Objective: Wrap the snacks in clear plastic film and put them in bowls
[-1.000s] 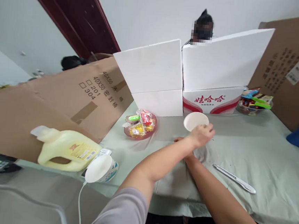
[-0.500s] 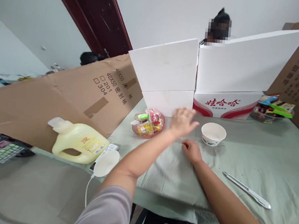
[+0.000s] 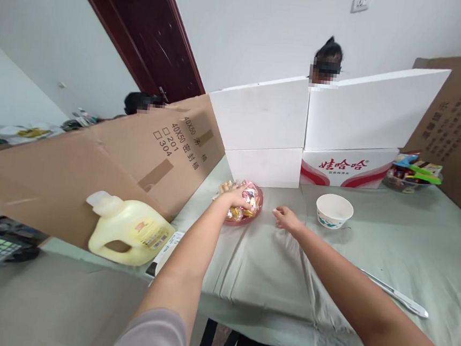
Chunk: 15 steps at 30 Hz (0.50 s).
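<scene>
- Snack dish, a shallow pinkish-red one heaped with wrapped sweets, sat on the desk just in front of the left white foam box.
- Left hand lay on top of the heap in the snack dish, fingers curled down among the wrappers; whether that grip had closed on a sweet could not be told.
- Right hand rested on the green desk cloth just to the right of the snack dish, apart from it, its grip released with fingers loosely spread and nothing in it.
- White paper bowl with a blue pattern near its base stood upright farther to the right of the snack dish, beyond the right hand and not touching it.
- Behind the paper bowl stood a second white box with red lettering, set against the right side of the left foam box.
- A pale yellow jug lay on its side to the left of the snack dish, against a large sheet of brown cardboard.
- A metal tool, long and thin, lay flat near the desk's front edge, well to the right of the snack dish.
- A clear bowl of colourful packets sat far right of the snack dish, beside the lettered box.
</scene>
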Available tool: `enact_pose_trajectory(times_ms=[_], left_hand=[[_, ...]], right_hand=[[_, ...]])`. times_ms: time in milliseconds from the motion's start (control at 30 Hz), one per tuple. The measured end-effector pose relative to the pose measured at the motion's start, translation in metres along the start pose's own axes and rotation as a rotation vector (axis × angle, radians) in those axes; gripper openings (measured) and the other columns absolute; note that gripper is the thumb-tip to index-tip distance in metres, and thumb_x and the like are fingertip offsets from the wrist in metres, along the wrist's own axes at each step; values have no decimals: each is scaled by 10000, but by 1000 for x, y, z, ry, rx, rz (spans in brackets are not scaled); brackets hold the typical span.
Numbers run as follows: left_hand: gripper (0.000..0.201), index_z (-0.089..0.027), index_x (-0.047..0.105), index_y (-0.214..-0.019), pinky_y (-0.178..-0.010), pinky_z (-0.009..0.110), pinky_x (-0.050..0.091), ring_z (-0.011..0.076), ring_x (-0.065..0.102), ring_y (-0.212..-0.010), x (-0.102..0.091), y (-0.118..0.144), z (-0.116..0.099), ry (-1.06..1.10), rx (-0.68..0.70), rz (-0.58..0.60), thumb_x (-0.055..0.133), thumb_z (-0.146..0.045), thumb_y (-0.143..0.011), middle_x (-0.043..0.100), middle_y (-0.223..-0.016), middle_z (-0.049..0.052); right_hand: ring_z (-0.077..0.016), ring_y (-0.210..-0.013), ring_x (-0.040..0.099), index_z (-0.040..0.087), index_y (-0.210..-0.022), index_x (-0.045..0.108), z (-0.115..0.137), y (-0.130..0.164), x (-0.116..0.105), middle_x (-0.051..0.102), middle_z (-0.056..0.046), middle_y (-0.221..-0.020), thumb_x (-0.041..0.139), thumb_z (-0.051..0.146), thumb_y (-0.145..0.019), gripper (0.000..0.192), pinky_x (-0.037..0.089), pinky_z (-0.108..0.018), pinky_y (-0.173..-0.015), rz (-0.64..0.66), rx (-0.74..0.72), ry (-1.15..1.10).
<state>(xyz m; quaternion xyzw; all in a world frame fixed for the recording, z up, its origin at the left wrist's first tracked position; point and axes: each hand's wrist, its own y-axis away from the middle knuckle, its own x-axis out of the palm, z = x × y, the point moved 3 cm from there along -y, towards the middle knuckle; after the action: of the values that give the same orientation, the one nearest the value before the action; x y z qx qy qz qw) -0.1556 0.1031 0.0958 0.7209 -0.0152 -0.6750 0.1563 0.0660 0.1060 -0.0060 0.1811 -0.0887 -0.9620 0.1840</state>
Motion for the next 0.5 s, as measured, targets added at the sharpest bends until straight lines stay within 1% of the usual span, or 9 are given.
enact_pose_trajectory(times_ms=[67, 100, 167, 233, 300, 367, 433, 500], left_hand=[[1246, -354, 198, -1521, -1167, 533, 84, 402, -45, -1482, 2, 8, 0, 0, 31, -20, 742, -734, -467, 152, -1624, 91], [1219, -357, 206, -1518, -1171, 523, 77, 391, -50, -1484, 4, 13, 1, 2, 48, -30, 737, -729, -486, 166, -1621, 84], [1177, -349, 220, -1517, -1180, 496, 59, 366, -59, -1489, 7, 26, 3, 22, 96, -60, 734, -708, -521, 192, -1616, 74], [1126, -339, 242, -1513, -1188, 462, 45, 337, -56, -1495, 9, 39, 4, 68, 147, -105, 735, -679, -559, 225, -1608, 62], [1062, -335, 283, -1499, -1193, 442, 41, 316, -38, -1499, 10, 49, 4, 124, 169, -144, 739, -646, -592, 268, -1594, 55], [1013, -330, 324, -1482, -1196, 438, 28, 299, -19, -1503, 12, 55, 3, 155, 165, -164, 746, -618, -608, 305, -1579, 56], [1010, -308, 338, -1477, -1196, 448, 8, 294, -9, -1504, 14, 59, 1, 160, 173, -177, 753, -608, -606, 320, -1570, 75], [1062, -293, 306, -1493, -1194, 469, 4, 307, -5, -1502, 16, 64, 0, 158, 189, -178, 761, -618, -589, 308, -1572, 96]], right_hand=[[-190, -743, 657, 171, -1096, 588, 13, -6, 14, 663, -123, -992, 552, 479, -868, 384, 535, -331, -681, 110, 36, -102], [-181, -718, 651, 174, -1075, 591, 19, -7, 21, 667, -113, -960, 559, 483, -860, 378, 539, -326, -668, 165, 48, -147], [-163, -696, 638, 180, -1016, 605, 26, -6, 31, 672, -87, -899, 573, 457, -843, 328, 538, -308, -667, 260, 57, -221], [-146, -684, 619, 183, -977, 614, 31, -4, 39, 675, -65, -854, 597, 411, -815, 280, 526, -280, -666, 325, 59, -275], [-133, -663, 596, 182, -974, 614, 33, -2, 46, 672, -46, -816, 625, 362, -775, 269, 503, -256, -649, 344, 67, -305], [-128, -647, 582, 179, -997, 606, 35, 0, 50, 665, -32, -789, 639, 321, -741, 295, 481, -247, -632, 327, 84, -314], [-132, -643, 582, 175, -1012, 599, 38, 1, 50, 658, -27, -776, 629, 284, -722, 312, 468, -254, -624, 298, 112, -308], [-148, -642, 592, 171, -1002, 604, 42, 1, 46, 655, -30, -766, 620, 238, -693, 317, 466, -276, -619, 285, 140, -288]])
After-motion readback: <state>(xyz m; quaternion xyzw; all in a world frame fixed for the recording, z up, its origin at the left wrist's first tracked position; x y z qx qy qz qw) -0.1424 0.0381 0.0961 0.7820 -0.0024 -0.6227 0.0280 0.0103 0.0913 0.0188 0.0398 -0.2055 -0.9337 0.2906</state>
